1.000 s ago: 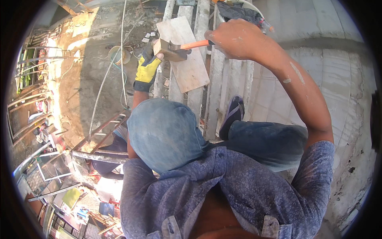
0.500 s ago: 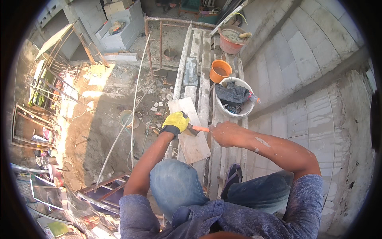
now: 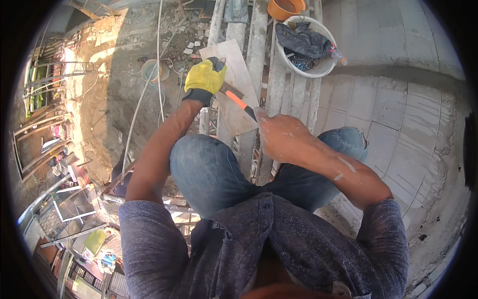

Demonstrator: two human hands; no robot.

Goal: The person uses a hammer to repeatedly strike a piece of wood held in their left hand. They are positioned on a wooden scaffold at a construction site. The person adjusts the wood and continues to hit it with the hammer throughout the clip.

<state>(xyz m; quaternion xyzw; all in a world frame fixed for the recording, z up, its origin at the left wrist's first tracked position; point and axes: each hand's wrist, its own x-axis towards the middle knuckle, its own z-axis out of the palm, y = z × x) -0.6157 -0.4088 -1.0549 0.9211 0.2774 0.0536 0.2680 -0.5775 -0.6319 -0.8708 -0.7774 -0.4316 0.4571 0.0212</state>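
Note:
My right hand (image 3: 283,133), bare and spotted with pale paint or mortar, is wrapped round the black grip of a hammer (image 3: 236,99). The hammer has an orange shaft, and its dark metal head rests on or just above a pale flat board (image 3: 233,61). My left hand (image 3: 205,79), in a yellow and black glove, is closed on the board's left edge, close to the hammer head. Its thumb shows near the board, while the other fingertips are hidden. The board lies tilted across planks in front of my bent knees.
Long mortar-stained planks (image 3: 259,42) form the platform under me. A white bucket (image 3: 318,71) holding a black bag and a bottle stands front right, beside an orange bucket (image 3: 286,9). A block wall (image 3: 388,107) rises on the right. Poles and rubble lie lower left.
My view has tipped down toward my body, so the scene sits higher. The hammer, level before, now slants down toward my right hand, with more of its shaft showing. Both hands keep their hold.

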